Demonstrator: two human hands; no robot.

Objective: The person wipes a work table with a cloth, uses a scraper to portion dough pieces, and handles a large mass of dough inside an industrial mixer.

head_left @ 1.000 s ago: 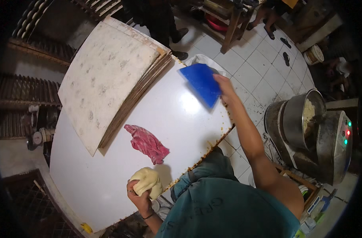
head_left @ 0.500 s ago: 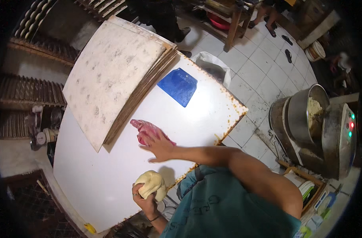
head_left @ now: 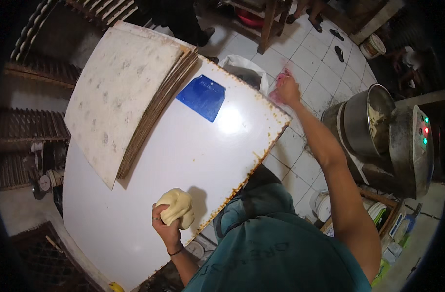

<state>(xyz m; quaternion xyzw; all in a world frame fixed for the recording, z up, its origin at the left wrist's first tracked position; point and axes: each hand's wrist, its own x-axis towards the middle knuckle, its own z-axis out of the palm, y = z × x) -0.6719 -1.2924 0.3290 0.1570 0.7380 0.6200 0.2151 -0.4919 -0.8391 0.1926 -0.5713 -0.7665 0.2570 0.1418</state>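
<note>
While the mixer's tilted steel bowl (head_left: 359,129) holds pale dough (head_left: 377,119), a white bag (head_left: 260,77) gapes beside the table (head_left: 208,160), its inside dark. Fingers of the left hand (head_left: 166,225) curl around a smooth, rounded lump (head_left: 177,207) of dough above the table, near its edge; those of the right hand (head_left: 287,91) clasp a blurred pink cloth (head_left: 276,97) past the table's edge. A flat blue scraper (head_left: 203,98) lies on the glossy white top beside stacked, blotchy boards (head_left: 125,92).

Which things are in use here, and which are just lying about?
In use:
- dough, in the left hand
- cloth, in the right hand
- probably scraper, on the table

Lying about:
- slippers, on the floor
- seemingly boards, stacked on the table
</note>
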